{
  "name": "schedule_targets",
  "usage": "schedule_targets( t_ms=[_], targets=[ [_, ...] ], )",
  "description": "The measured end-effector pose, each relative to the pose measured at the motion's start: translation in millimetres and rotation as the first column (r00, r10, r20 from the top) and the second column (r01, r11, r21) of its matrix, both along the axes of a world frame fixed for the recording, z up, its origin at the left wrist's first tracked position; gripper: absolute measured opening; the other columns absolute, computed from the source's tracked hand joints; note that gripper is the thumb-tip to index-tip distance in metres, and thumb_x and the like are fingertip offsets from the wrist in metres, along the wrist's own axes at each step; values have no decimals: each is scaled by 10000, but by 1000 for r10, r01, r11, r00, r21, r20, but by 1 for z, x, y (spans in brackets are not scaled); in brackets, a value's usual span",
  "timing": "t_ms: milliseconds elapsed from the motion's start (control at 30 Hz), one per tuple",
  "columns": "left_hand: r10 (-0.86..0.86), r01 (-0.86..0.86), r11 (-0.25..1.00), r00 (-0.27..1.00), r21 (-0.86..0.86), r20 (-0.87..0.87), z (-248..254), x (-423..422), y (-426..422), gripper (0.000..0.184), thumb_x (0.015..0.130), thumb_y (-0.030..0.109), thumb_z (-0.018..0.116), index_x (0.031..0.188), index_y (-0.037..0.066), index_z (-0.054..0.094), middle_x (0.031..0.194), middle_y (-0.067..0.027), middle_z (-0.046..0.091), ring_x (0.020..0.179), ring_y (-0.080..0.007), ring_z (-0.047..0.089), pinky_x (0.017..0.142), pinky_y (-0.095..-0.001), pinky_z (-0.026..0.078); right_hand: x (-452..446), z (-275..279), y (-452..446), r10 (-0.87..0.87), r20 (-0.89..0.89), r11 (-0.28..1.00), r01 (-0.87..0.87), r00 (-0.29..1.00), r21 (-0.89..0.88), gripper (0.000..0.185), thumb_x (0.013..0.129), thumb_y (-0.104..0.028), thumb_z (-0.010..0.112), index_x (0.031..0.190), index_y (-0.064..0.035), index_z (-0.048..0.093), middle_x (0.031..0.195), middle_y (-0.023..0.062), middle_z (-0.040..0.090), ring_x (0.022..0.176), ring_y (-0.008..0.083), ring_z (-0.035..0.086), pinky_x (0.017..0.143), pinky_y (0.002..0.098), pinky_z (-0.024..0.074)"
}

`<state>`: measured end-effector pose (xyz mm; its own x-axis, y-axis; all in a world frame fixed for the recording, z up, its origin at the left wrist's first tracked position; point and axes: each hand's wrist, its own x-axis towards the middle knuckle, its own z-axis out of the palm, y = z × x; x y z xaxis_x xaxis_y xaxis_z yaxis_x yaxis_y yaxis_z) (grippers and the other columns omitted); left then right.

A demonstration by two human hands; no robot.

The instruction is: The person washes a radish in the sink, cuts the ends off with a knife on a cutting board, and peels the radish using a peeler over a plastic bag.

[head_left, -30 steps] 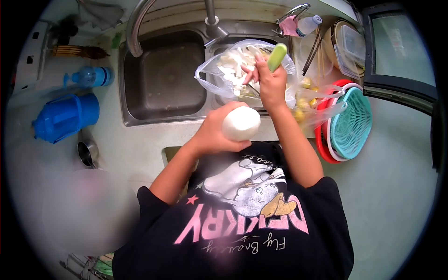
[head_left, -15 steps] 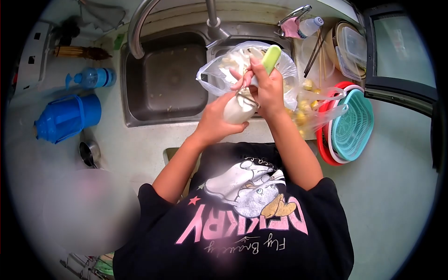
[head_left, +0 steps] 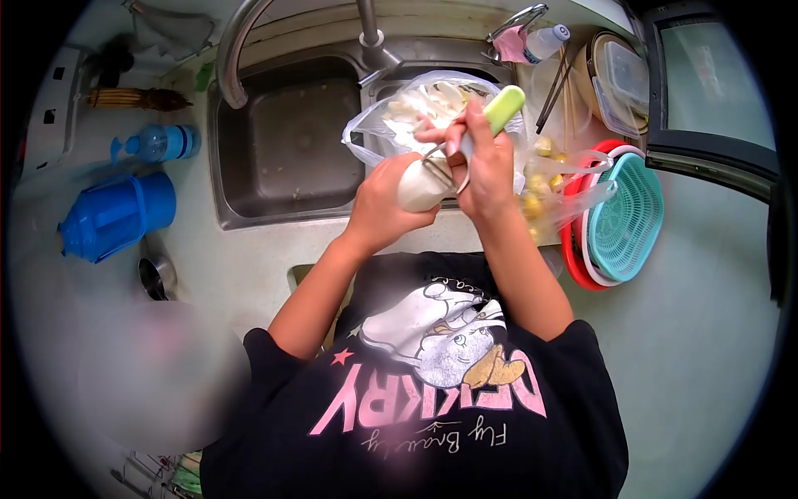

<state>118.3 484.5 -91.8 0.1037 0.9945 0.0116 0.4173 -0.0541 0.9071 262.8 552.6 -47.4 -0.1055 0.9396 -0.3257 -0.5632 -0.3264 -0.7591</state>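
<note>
My left hand (head_left: 384,198) is wrapped round a peeled-looking white radish (head_left: 418,188), its far end towards the sink. Closed on a peeler (head_left: 505,109) with a light green handle, my right hand (head_left: 485,170) holds the metal blade end against the radish's upper end. Just beyond both hands, a clear plastic bag (head_left: 363,137) lies open over the smaller sink basin. White peelings (head_left: 436,101) fill it. Part of the radish is hidden by my fingers.
The larger sink basin (head_left: 291,137) lies to the left under a curved faucet (head_left: 235,62). At the right are a bag of yellowish pieces (head_left: 539,195), a teal basket (head_left: 625,218) and chopsticks (head_left: 552,93). A blue thermos (head_left: 120,214) and a blue-labelled bottle (head_left: 162,143) stand left.
My right hand and the peeler have shifted slightly right, and the handle now points further right. The strip of peel that hung at the blade no longer shows. My left hand keeps its grip.
</note>
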Motion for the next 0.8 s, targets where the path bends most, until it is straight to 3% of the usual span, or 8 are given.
schedule_targets(
  t_ms=[100,233,367,467,567,633,767,800],
  targets=[
    [-3,2,1000,999,16,36,2,1,-1,691,600,209,856,1214,55,578,1121,-154,641,1024,-342,633,881,-418,516,-2,-9,1,6,51,992,-13,999,126,354,1032,-324,517,821,-39,498,589,36,495,652,235,661,978,484,519],
    [13,-13,1000,1000,10,26,-7,-2,-7,688,608,191,860,1218,49,577,1140,-154,641,1024,-332,641,887,-415,517,-9,-32,6,-85,102,993,77,991,85,358,1011,-320,551,813,-27,498,586,35,505,564,217,634,934,473,549],
    [-27,18,995,996,102,87,7,-9,-17,646,621,145,864,1196,48,585,1141,-140,645,1016,-312,654,877,-401,519,37,-104,29,-222,388,975,203,894,90,344,1034,-291,510,811,-33,471,580,24,482,578,202,635,911,470,562],
    [18,-24,994,998,109,55,8,-3,-13,648,615,139,870,1189,51,584,1120,-138,642,1008,-318,648,872,-401,518,29,-68,29,-210,315,972,163,926,170,347,1042,-298,494,812,-41,465,582,20,480,609,214,651,948,475,543],
    [7,-11,988,1000,155,23,-2,1,-8,650,613,139,865,1191,52,580,1124,-144,642,1016,-325,643,872,-403,518,10,-18,21,-160,42,985,157,986,67,363,1040,-329,495,813,-47,471,588,22,483,636,228,665,998,477,511],
    [12,-14,995,1000,102,17,-1,3,-5,652,611,139,862,1192,49,577,1126,-150,641,1022,-329,641,873,-405,517,1,0,10,-58,-29,997,60,998,56,375,1034,-356,502,816,-52,479,589,23,485,636,242,670,1027,471,487],
    [25,-29,987,999,158,24,3,8,0,657,609,138,857,1195,44,576,1113,-154,642,1009,-331,644,862,-410,517,-4,1,7,78,108,988,-91,991,127,341,1015,-330,530,842,-38,504,603,32,524,615,246,681,1000,473,504],
    [42,-54,983,997,174,70,7,10,-1,670,587,129,861,1181,48,563,1017,-134,648,947,-344,620,826,-421,510,-5,-2,9,62,93,989,-74,994,127,342,1019,-329,527,843,-37,504,598,29,517,608,244,676,1001,473,505]
  ],
)
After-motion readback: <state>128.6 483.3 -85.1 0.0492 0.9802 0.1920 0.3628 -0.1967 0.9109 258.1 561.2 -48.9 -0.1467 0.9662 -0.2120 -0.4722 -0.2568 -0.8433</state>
